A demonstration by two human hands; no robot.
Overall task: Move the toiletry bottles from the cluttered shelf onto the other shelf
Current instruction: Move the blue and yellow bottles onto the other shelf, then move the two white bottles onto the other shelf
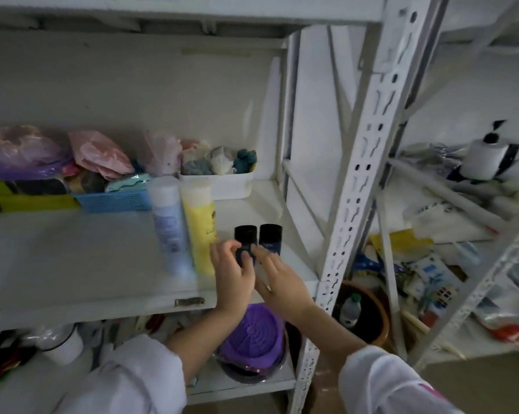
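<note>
Two small dark bottles (257, 239) stand near the shelf's (73, 264) front right corner. Left hand (232, 274) pinches the left one; right hand (277, 277) fingers straight, touching the other.

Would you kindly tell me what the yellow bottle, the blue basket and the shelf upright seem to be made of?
Yellow bottle: probably plastic, opaque with a soft sheen. Blue basket: likely moulded plastic, given its fine lattice wall. Shelf upright: seemingly white-painted metal, a thin angle punched with slots.

One head-worn wide-angle view, looking forward and slightly down, close to a white shelf (73, 264) at about arm's reach.
</note>
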